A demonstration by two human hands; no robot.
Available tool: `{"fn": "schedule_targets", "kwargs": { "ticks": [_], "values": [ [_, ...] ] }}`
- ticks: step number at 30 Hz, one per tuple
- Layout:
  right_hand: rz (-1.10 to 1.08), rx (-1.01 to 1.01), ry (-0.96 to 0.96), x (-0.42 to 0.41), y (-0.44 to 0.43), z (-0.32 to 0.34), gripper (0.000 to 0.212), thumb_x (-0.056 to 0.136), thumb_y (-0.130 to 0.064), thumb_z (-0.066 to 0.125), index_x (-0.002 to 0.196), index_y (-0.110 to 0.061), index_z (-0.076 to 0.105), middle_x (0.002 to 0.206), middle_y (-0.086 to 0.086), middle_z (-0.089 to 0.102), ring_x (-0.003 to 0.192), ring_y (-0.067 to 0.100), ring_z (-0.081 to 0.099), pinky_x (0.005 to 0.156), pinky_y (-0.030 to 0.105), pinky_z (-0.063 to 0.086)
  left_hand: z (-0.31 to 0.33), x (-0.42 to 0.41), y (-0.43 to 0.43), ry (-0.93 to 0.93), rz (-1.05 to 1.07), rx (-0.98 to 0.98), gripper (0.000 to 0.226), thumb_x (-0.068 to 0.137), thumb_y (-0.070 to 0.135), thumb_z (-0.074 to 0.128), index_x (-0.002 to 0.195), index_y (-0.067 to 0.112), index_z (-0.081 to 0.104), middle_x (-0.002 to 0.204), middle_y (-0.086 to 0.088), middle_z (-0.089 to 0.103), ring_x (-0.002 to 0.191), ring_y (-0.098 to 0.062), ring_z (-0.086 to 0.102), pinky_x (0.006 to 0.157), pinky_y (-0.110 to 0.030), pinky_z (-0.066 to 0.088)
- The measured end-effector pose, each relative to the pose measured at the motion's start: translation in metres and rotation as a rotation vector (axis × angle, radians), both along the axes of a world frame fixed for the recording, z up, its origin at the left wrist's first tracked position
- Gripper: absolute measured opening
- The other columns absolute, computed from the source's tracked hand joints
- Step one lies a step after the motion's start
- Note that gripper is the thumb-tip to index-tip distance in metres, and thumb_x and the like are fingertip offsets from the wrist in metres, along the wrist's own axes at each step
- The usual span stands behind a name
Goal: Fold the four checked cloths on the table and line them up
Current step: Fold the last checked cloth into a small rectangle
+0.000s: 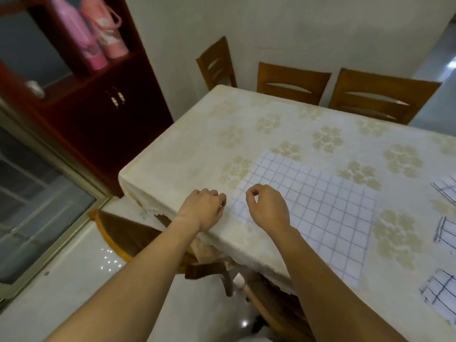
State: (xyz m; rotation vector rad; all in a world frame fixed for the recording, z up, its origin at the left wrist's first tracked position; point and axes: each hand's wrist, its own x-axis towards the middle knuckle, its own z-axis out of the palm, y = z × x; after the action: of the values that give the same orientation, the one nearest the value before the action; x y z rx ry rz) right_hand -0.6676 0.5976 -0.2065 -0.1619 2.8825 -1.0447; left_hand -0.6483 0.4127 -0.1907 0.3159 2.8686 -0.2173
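A white blue-checked cloth lies flat on the cream floral-covered table; the person's left hand and right hand, curled at its left edge, grip unclear, should pinch both corners evenly before folding.

blue-checked cloth: spread flat | three dark-checked cloths: far right, cropped

We are in a home dining room: a table with a cream flower-patterned cover, brown wooden slat-backed chairs, and a dark red wooden cabinet holding pink thermos flasks.
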Motion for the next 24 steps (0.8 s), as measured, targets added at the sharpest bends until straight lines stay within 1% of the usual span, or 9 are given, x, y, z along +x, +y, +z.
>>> {"fn": "schedule_targets", "kwargs": {
  "ticks": [2,6,9,11,16,19,21,24],
  "values": [
    [-0.065,0.017,-0.029,-0.006,0.01,-0.013,0.029,0.104,-0.036,0.045,0.108,-0.021,0.07,0.097,-0.002,0.071,0.075,0.015,0.065,0.069,0.033,0.057,-0.011,-0.022,0.004,-0.037,-0.07,-0.029,0.031,0.107,0.033,0.033,0.123,0.021,0.058,0.114,-0.004,0.063,0.101,-0.028,0.058,0.089,-0.039,0.044],
    [-0.177,0.055,-0.079,-0.015,0.019,-0.026,0.029,0.105,-0.035,0.045,0.112,-0.019,0.069,0.101,0.0,0.068,0.082,0.018,0.065,0.076,0.037,0.056,-0.029,-0.063,0.016,-0.089,-0.193,-0.019,0.029,0.107,0.032,0.034,0.12,0.02,0.057,0.114,-0.005,0.063,0.101,-0.028,0.058,0.09,-0.04,0.045],
    [-0.243,0.064,-0.076,-0.022,0.011,-0.027,0.031,0.105,-0.037,0.045,0.113,-0.018,0.068,0.104,0.0,0.068,0.086,0.019,0.064,0.082,0.041,0.055,-0.029,-0.087,0.016,-0.06,-0.283,0.012,0.029,0.108,0.033,0.034,0.121,0.021,0.058,0.114,-0.004,0.064,0.101,-0.026,0.058,0.088,-0.038,0.044],
    [-0.252,0.08,-0.073,-0.027,-0.007,-0.022,0.032,0.105,-0.038,0.045,0.115,-0.018,0.067,0.105,-0.001,0.068,0.089,0.019,0.065,0.082,0.041,0.055,-0.027,-0.097,-0.003,-0.029,-0.301,0.046,0.03,0.108,0.033,0.035,0.121,0.021,0.058,0.114,-0.003,0.064,0.101,-0.026,0.059,0.086,-0.038,0.043],
    [-0.244,0.111,-0.019,-0.034,-0.091,-0.01,0.026,0.103,-0.033,0.049,0.113,-0.018,0.068,0.108,-0.001,0.07,0.092,0.02,0.066,0.082,0.04,0.056,-0.03,-0.095,-0.11,-0.03,-0.293,0.049,0.031,0.108,0.032,0.033,0.12,0.021,0.059,0.113,-0.003,0.064,0.099,-0.025,0.059,0.087,-0.038,0.044],
    [-0.203,0.106,-0.014,-0.028,-0.19,-0.007,0.024,0.101,-0.032,0.049,0.111,-0.02,0.067,0.109,-0.001,0.069,0.094,0.021,0.066,0.085,0.04,0.054,-0.019,-0.084,-0.208,-0.024,-0.249,0.068,0.032,0.108,0.033,0.033,0.12,0.021,0.06,0.111,-0.002,0.065,0.098,-0.024,0.06,0.09,-0.039,0.047],
    [-0.141,0.101,-0.025,-0.024,-0.258,-0.008,0.024,0.101,-0.033,0.049,0.111,-0.022,0.067,0.11,-0.001,0.069,0.096,0.021,0.065,0.087,0.039,0.053,-0.011,-0.077,-0.273,0.046,-0.245,0.048,0.031,0.107,0.032,0.035,0.119,0.021,0.061,0.11,-0.002,0.065,0.098,-0.024,0.06,0.087,-0.038,0.046],
    [-0.068,0.105,-0.013,-0.028,-0.345,-0.003,0.024,0.1,-0.032,0.05,0.111,-0.021,0.068,0.111,0.0,0.069,0.096,0.023,0.065,0.084,0.038,0.054,0.004,-0.069,-0.355,0.083,-0.185,0.063,0.029,0.106,0.031,0.037,0.117,0.021,0.062,0.109,-0.003,0.066,0.099,-0.025,0.06,0.088,-0.04,0.046]
  ]
}}
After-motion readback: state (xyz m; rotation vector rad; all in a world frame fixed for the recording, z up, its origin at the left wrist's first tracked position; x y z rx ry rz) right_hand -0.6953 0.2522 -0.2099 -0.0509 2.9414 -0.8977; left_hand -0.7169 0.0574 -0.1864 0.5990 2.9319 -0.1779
